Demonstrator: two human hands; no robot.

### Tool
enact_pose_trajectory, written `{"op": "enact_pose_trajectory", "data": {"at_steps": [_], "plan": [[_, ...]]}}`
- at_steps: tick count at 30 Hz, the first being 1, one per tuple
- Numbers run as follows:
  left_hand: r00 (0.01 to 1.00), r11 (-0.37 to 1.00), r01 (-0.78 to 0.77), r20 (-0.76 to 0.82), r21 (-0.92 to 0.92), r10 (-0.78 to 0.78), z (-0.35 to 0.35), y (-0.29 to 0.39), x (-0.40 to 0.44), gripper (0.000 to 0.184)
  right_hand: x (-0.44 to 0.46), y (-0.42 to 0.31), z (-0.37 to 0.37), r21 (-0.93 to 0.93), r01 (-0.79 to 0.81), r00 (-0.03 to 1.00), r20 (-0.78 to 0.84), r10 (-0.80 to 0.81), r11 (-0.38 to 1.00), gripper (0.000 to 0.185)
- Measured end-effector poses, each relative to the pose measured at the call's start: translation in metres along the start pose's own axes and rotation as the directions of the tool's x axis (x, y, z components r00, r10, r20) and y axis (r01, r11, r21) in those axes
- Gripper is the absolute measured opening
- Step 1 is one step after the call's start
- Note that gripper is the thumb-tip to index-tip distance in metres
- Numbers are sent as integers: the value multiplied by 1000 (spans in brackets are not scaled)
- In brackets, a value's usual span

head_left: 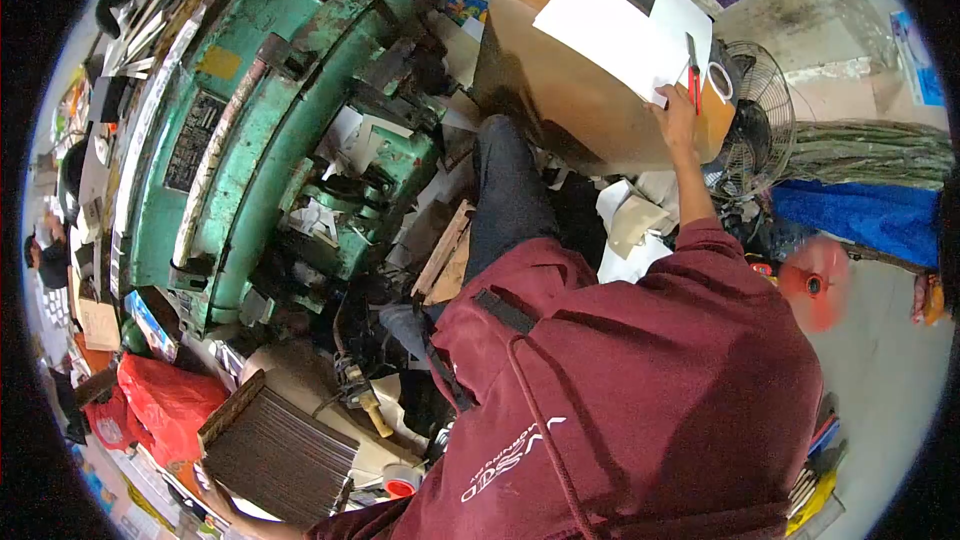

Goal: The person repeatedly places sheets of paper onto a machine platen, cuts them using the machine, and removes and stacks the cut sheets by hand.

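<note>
My right hand [678, 120] rests at the near edge of white paper sheets [610, 28] on a large brown box-like block [560, 90]. Its fingers are a little apart and touch the paper. Right beside them lies a red utility knife [694, 80], with a white tape roll [719, 82] near it. At the lower left, my left hand [222, 502] is by the outer side of a wooden-edged tray with dark ridges [285, 450]. The tray and the frame's dark border hide most of its fingers, so its grip does not show.
A big green machine [230, 140] with a worn bar fills the left. Paper scraps [630, 220] lie below the block. A caged fan [755, 120] stands at its right. A red plastic bag [170, 405] sits left of the tray. A red round object [815, 285] is blurred.
</note>
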State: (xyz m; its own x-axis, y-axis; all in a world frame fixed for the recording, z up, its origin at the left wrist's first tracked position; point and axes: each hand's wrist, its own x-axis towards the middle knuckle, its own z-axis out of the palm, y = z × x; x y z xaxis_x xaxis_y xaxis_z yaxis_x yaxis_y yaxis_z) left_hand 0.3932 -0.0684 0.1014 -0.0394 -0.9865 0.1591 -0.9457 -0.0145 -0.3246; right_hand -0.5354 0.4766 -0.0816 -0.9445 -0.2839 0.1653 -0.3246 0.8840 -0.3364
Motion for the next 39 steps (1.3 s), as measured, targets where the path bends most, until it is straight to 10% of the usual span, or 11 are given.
{"op": "enact_pose_trajectory", "data": {"at_steps": [9, 12, 14, 21, 24, 26, 27, 30, 31, 33, 39], "plan": [[996, 982, 84, -47, 168, -77, -17, -23, 65, 82, 5, 27, 4, 41, 153, 982, -117, -147, 987, 34], [995, 932, 62, -92, 357, -31, -39, -15, 126, 83, 22, 6, -30, 382, -381, 904, 345, 252, 842, 33], [977, 875, -103, -118, 474, 179, -41, 0, 157, 83, 49, 4, -27, 331, -350, 902, 371, 221, 876, 32], [780, 866, -491, -491, -96, 388, -136, 192, 96, 69, 37, 19, -36, 274, -351, 881, 421, 216, 896, 36], [631, 537, -768, -562, -350, 535, -140, 263, 90, 55, 25, -30, -69, 147, 31, 922, -387, 28, 989, 30], [734, 396, -639, -367, -660, 572, -145, 326, 70, 53, 53, -20, -70, 751, 197, 916, -371, 155, 631, 30], [661, 205, -651, -412, -731, 627, -130, 348, 67, 52, 47, -58, -102, 643, 96, 922, -345, 176, 760, 28], [624, 362, -529, -63, -768, 779, -61, 388, 44, 58, 56, -130, -140, 647, 179, 959, -283, 16, 741, 30], [465, 509, -723, 216, -467, 859, -18, 399, 29, 66, 54, -155, -151, 524, 347, 934, -270, -235, 778, 29], [680, 532, -520, 52, -669, 731, -58, 416, -55, 86, 43, -206, -156, 526, 437, 894, -162, -418, 730, 22], [679, 573, -584, 42, -575, 733, -108, 360, -195, 96, 3, -331, -66, 775, 275, 551, 358, -754, 569, 19]]}}
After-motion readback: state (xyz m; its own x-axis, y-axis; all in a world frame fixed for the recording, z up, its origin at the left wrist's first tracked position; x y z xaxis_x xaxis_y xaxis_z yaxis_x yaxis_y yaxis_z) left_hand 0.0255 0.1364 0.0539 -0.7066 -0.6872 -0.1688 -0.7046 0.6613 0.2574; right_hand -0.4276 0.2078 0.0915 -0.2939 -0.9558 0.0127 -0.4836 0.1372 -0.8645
